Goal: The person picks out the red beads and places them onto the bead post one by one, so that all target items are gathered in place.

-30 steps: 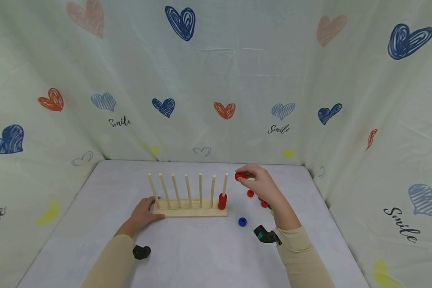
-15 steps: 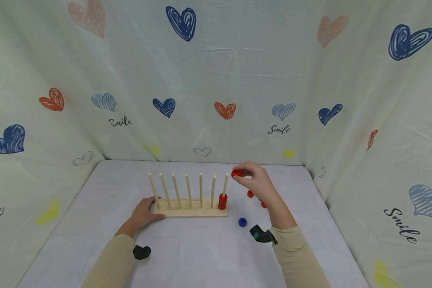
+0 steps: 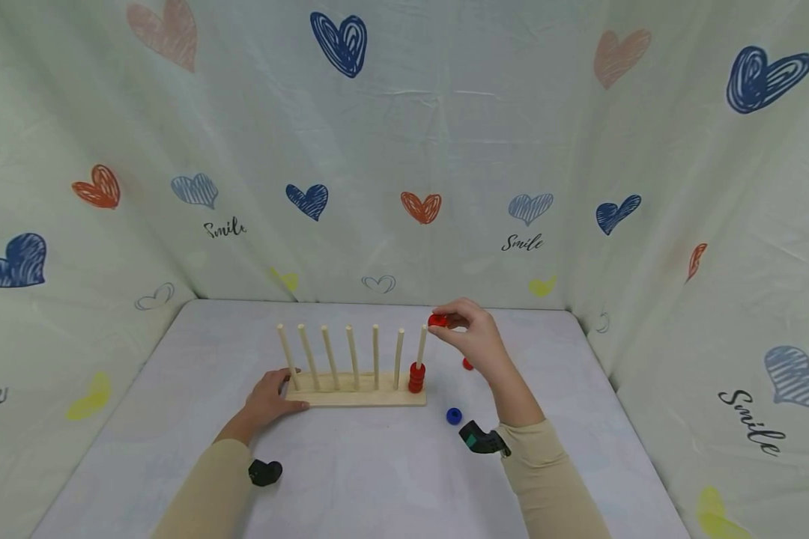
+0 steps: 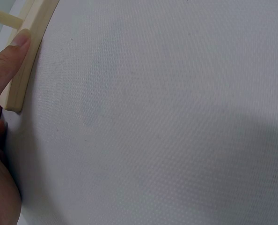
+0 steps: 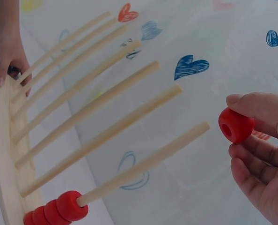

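A wooden peg stand (image 3: 357,400) with a row of several upright pegs rests on the table. My left hand (image 3: 267,397) grips its left end, thumb on the front of the base and fingers behind. Between thumb and fingertips, my right hand (image 3: 477,337) pinches a red bead (image 5: 236,125). The bead is close to the tip of the rightmost peg (image 5: 148,161) but apart from it, its hole facing the peg in the right wrist view. Several red beads (image 5: 66,206) are stacked at the bottom of that peg. The other pegs carry no beads.
A blue bead (image 3: 454,416) lies on the white table (image 3: 364,471), to the right of the stand. Behind it, a loose red bead (image 3: 468,364) is partly covered by my right hand. A heart-printed curtain (image 3: 472,150) encloses the table's back and sides.
My right hand has moved left and slightly up with the red bead, closer to the rightmost peg's tip. Its forearm now covers beads that showed on the right. My left hand has stayed put.
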`<act>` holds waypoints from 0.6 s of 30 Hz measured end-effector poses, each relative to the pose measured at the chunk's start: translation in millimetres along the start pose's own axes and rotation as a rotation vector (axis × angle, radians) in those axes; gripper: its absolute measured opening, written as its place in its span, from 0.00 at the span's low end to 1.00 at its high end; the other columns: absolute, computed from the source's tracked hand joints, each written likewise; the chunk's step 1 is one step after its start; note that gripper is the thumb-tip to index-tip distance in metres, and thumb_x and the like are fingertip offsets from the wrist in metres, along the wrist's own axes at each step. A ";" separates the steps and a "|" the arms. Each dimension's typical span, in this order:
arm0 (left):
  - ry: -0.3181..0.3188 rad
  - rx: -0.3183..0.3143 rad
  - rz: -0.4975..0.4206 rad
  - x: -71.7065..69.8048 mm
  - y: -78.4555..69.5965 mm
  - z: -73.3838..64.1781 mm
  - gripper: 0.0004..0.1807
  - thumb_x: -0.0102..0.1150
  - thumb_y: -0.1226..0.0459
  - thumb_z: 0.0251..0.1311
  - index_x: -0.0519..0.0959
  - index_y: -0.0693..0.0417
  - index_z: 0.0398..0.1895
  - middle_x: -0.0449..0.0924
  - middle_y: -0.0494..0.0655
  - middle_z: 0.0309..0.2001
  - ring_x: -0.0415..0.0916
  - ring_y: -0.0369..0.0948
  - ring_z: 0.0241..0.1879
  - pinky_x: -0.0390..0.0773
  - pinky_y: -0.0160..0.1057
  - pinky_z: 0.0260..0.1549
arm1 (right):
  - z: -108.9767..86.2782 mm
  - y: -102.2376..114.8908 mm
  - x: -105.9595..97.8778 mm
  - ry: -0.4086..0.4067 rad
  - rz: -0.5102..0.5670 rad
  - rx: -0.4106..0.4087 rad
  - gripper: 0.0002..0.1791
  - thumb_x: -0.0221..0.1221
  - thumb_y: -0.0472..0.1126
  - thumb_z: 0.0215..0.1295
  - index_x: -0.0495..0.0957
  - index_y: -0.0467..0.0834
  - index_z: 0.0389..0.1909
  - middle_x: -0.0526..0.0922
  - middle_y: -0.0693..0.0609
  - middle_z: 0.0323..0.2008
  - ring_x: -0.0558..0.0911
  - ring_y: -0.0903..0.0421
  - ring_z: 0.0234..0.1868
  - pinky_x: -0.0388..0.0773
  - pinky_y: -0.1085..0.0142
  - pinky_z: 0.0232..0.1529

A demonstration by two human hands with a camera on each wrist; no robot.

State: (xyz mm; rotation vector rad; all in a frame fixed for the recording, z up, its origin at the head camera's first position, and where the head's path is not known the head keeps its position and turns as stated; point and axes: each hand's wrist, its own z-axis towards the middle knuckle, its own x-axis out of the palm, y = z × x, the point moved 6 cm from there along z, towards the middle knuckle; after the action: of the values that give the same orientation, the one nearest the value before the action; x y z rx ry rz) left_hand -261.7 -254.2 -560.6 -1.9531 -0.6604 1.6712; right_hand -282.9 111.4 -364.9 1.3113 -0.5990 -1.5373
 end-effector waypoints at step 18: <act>0.001 -0.008 -0.018 -0.8 -0.3 0.5 0.46 0.75 0.54 0.48 0.65 0.66 0.66 0.64 0.69 0.61 0.62 0.62 0.61 0.61 0.63 0.59 | 5.3 -3.4 8.6 0.004 -0.013 0.016 0.14 0.70 0.37 0.57 0.83 0.40 0.45 0.80 0.50 0.40 0.79 0.52 0.41 0.78 0.56 0.47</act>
State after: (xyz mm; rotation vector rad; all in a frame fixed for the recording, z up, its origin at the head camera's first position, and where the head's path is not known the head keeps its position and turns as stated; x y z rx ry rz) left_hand -262.3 -254.5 -559.9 -1.9474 -0.6831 1.6592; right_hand -288.4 103.9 -370.0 1.3324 -0.6032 -1.5428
